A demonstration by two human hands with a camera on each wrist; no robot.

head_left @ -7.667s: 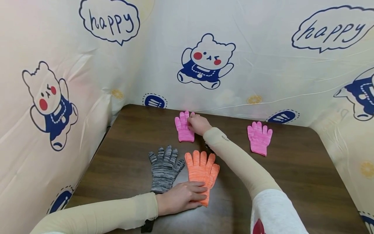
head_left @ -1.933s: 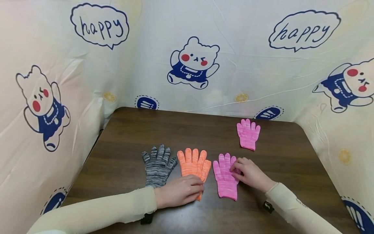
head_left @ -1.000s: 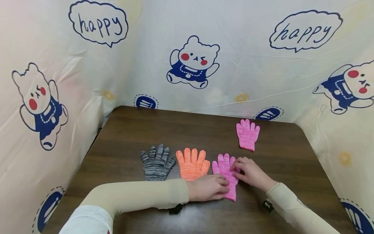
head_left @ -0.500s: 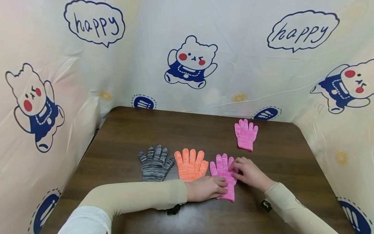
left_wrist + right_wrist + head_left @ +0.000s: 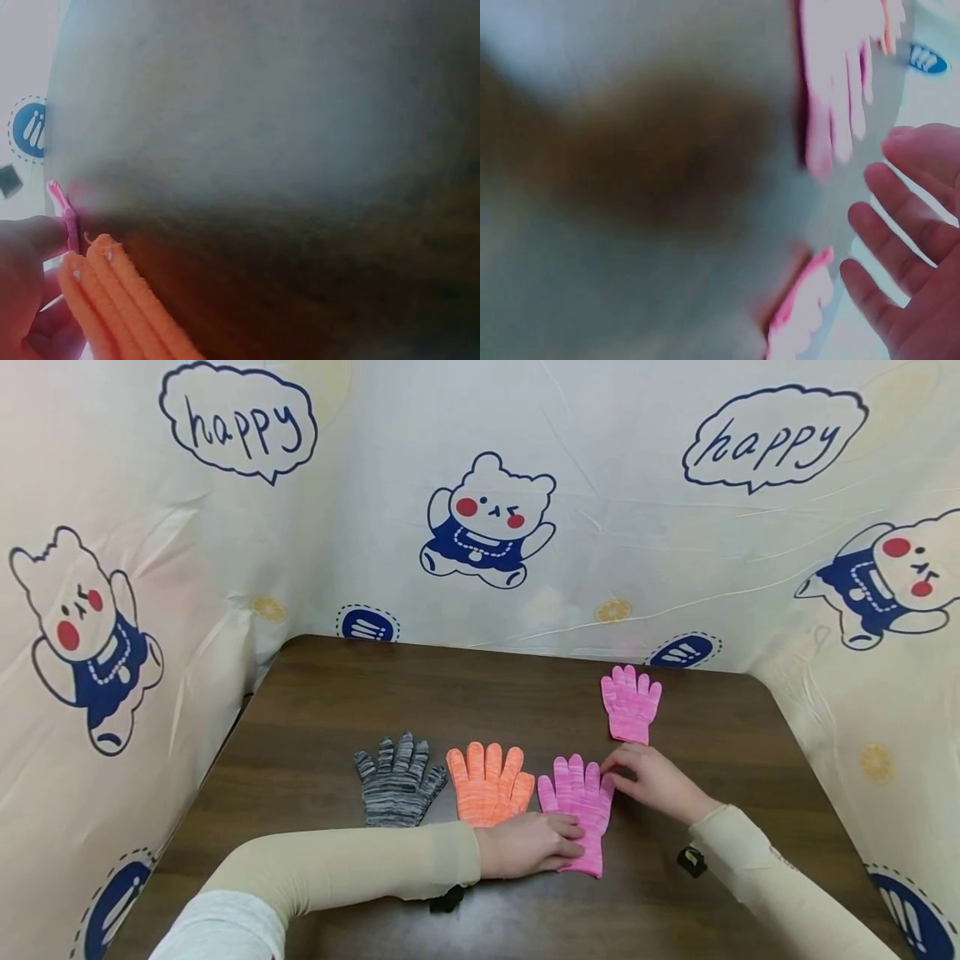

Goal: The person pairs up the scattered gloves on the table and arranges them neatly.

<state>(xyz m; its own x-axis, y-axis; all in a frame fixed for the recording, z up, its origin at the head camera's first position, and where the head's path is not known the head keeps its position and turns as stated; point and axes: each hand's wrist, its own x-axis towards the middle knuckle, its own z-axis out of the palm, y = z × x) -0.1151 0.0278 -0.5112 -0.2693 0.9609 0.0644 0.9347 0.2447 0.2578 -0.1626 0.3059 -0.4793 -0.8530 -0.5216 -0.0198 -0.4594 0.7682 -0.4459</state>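
Note:
In the head view, a pink knit glove (image 5: 577, 797) lies flat at the right end of a row. My left hand (image 5: 528, 845) rests on its lower part, fingers laid over the cuff area. At its upper right edge is my right hand (image 5: 662, 783); in the right wrist view the fingers of that hand (image 5: 922, 232) are spread and hold nothing. Beside the pink glove lies an orange glove (image 5: 491, 787), its lower part hidden by my left arm. A grey-black striped glove (image 5: 397, 787) is left of it, its cuff also covered. Another pink glove (image 5: 632, 703) lies farther back.
All the gloves lie on a dark brown wooden table (image 5: 360, 685). A white curtain (image 5: 600, 543) printed with cartoon bears stands around its back and sides. The back pink glove is just beyond my right hand.
One pink glove has come from the back of the table into the row beside the orange one. My left hand shifted from orange to pink. Just now my right hand drew slightly back and away.

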